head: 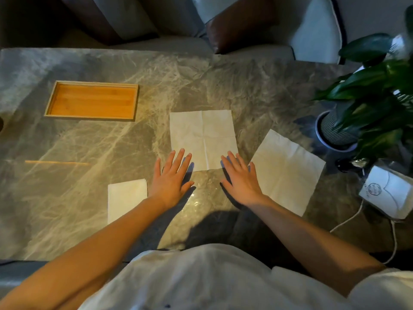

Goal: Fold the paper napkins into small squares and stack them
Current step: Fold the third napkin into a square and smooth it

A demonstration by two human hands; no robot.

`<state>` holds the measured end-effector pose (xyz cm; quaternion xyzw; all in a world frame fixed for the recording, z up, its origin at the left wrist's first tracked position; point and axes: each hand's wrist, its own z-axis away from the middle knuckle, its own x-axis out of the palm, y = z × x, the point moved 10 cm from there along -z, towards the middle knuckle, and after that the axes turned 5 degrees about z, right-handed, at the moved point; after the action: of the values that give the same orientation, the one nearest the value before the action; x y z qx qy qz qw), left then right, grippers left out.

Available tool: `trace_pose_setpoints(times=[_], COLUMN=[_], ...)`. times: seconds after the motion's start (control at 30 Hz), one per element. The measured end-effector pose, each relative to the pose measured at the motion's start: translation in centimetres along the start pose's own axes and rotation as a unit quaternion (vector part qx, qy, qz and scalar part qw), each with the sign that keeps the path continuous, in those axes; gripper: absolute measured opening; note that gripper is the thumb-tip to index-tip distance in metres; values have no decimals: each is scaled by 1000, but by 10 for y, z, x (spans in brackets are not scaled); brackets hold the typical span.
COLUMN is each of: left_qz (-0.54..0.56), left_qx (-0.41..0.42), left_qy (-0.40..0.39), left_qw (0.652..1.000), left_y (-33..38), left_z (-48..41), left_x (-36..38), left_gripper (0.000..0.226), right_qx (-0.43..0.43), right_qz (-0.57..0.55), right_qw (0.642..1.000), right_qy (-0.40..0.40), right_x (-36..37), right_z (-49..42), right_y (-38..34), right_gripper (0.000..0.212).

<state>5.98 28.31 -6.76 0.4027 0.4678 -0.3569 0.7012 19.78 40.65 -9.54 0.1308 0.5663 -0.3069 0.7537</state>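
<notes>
Grey-veined marble tabletop (67,186) is being viewed from above, with upholstered seating beyond its far edge. An unfolded paper napkin (203,135), creased into quarters, is lying flat at the centre. Its near corners are being reached by the left hand (172,179) and the right hand (242,179). Both hands are being held wide, fingers straight and spread, with nothing gripped; contact with the paper cannot be confirmed. A second flat napkin (288,173) is lying askew just beside the right hand. A folded napkin stack (126,198) is lying beside the left forearm and is being partly hidden by it. A wooden tray (91,100) is standing well apart, at far left.

Risks, as judged: the thin tissue may be slid across the polished stone while being folded, so that corners are being misaligned and the square skewed. It may be torn or crumpled by a hasty pinch. The second napkin may be dragged by the right wrist.
</notes>
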Motion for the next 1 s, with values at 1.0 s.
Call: trace_pose_setpoints(times=[1.0], left_qz=[57], left_qx=[32], left_qy=[-46], left_qw=[997], left_y=[-39], left_z=[5], left_x=[30], left_gripper=[98], right_qx=[-90], right_qz=[-141], right_qw=[952], right_qy=[255], right_x=[-38], right_z=[25], right_y=[0], right_gripper=[9])
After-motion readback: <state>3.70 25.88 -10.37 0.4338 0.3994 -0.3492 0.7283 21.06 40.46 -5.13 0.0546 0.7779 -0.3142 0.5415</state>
